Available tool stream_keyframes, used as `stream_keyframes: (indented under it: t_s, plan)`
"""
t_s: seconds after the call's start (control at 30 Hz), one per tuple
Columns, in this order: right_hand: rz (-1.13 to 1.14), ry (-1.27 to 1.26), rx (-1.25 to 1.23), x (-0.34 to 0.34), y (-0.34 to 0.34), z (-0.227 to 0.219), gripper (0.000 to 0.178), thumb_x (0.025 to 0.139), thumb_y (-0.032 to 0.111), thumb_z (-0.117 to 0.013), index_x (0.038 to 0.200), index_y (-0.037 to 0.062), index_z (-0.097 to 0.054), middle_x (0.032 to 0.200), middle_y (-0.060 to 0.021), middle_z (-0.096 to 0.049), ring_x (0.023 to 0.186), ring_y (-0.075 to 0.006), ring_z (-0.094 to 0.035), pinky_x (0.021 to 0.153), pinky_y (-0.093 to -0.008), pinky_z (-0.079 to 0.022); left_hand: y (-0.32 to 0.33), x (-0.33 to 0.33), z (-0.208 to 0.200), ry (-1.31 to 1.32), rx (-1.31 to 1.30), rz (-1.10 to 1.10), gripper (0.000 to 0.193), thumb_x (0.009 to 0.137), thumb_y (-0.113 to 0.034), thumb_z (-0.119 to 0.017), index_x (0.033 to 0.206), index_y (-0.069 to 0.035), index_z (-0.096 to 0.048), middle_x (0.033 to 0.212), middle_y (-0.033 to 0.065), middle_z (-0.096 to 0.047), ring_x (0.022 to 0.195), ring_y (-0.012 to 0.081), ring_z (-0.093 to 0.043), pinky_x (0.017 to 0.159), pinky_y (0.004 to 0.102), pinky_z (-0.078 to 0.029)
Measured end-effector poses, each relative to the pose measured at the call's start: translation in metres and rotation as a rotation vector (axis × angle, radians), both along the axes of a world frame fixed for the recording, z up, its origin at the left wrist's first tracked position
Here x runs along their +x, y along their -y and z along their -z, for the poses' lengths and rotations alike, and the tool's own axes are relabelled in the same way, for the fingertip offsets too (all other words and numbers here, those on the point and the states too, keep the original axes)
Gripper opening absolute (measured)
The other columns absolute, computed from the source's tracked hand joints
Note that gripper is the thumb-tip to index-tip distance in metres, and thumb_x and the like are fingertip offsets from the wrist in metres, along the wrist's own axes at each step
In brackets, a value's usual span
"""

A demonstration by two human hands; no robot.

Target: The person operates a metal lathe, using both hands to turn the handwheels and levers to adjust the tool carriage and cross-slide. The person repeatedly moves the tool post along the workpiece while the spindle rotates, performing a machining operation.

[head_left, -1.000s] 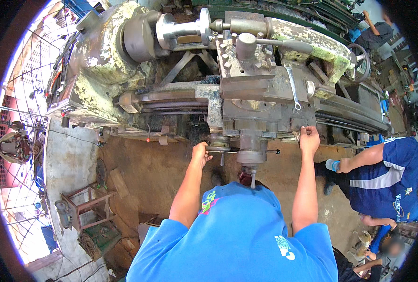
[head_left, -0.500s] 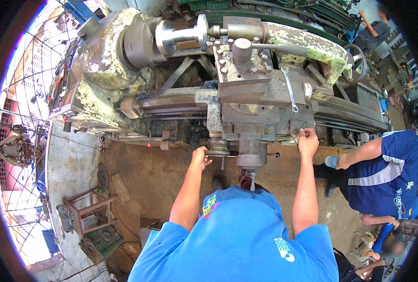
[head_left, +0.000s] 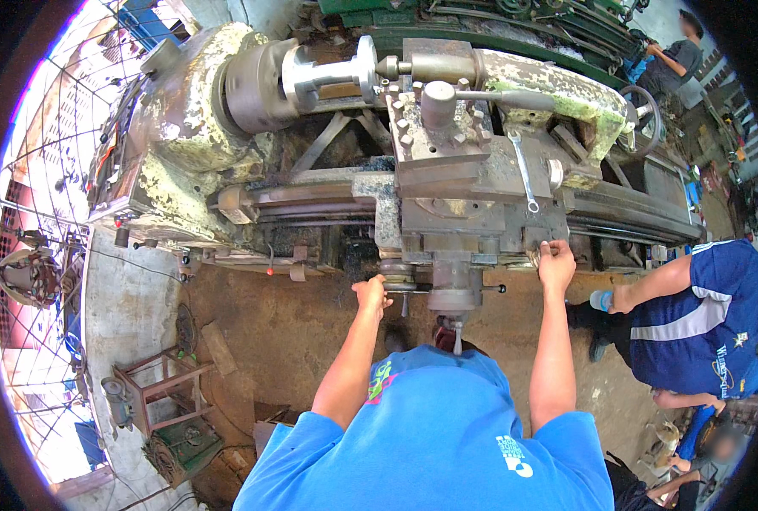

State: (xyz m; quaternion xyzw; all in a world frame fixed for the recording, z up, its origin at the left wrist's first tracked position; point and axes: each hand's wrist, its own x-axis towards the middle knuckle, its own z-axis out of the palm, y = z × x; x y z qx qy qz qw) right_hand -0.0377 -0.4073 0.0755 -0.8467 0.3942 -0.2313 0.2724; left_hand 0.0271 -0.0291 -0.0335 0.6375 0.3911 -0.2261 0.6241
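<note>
The person's left hand (head_left: 371, 295) is gripping the left rim of a handwheel (head_left: 400, 282) on the near side of the lathe (head_left: 179, 106), its fingers bending around the edge. The right hand (head_left: 556, 263) is resting farther right, at the near edge of the carriage (head_left: 456, 219); its fingers are curling inward, though whether they are holding anything one cannot tell. Beyond this hand, a wrench (head_left: 525, 174) is lying on the carriage, right of the tool post (head_left: 439, 109). On the far side, a shiny flanged workpiece (head_left: 334, 71) is sitting between the chuck (head_left: 258, 88) at left and the tailstock (head_left: 528, 77) at right. At the right, a co-worker (head_left: 692, 328) in dark blue is holding a light-blue item (head_left: 600, 300).
</note>
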Motion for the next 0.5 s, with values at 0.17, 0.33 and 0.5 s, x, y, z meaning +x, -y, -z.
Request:
stream_keyframes:
  t_s: [0.17,0.33,0.5]
  plan:
    - [-0.002,0.013,0.059,-0.001,0.0009,0.0018,0.021,0.08,0.024,-0.073,0.086,0.0052,-0.068,0.067,-0.0139,-0.064,0.065,-0.032,-0.065,0.064,-0.0416,-0.05,-0.0003,-0.0004,0.0021,0.022,-0.01,-0.022,0.056,0.08,-0.018,-0.063,0.116,0.002,-0.024,0.07,0.0077,-0.05,0.048,0.0143,-0.049,0.046,0.0321,-0.053]
    - [-0.015,0.025,0.0,-0.0012,0.0028,0.0053,0.02,0.08,0.025,-0.072,0.085,0.006,-0.067,0.066,-0.0133,-0.064,0.065,-0.0319,-0.065,0.064,-0.0416,-0.05,-0.0015,-0.0004,-0.002,0.009,-0.035,-0.004,0.053,0.079,-0.02,-0.063,0.114,0.003,-0.029,0.068,0.0067,-0.049,0.047,0.0139,-0.048,0.046,0.0324,-0.053]
    - [0.006,-0.008,0.032,-0.0003,0.0026,0.0045,0.02,0.08,0.025,-0.072,0.084,0.0064,-0.067,0.066,-0.013,-0.064,0.065,-0.0319,-0.065,0.065,-0.0419,-0.05,-0.0017,-0.0005,-0.0063,0.005,-0.009,-0.007,0.05,0.079,-0.02,-0.063,0.11,0.004,-0.033,0.068,0.0066,-0.048,0.047,0.0137,-0.047,0.046,0.0336,-0.053]
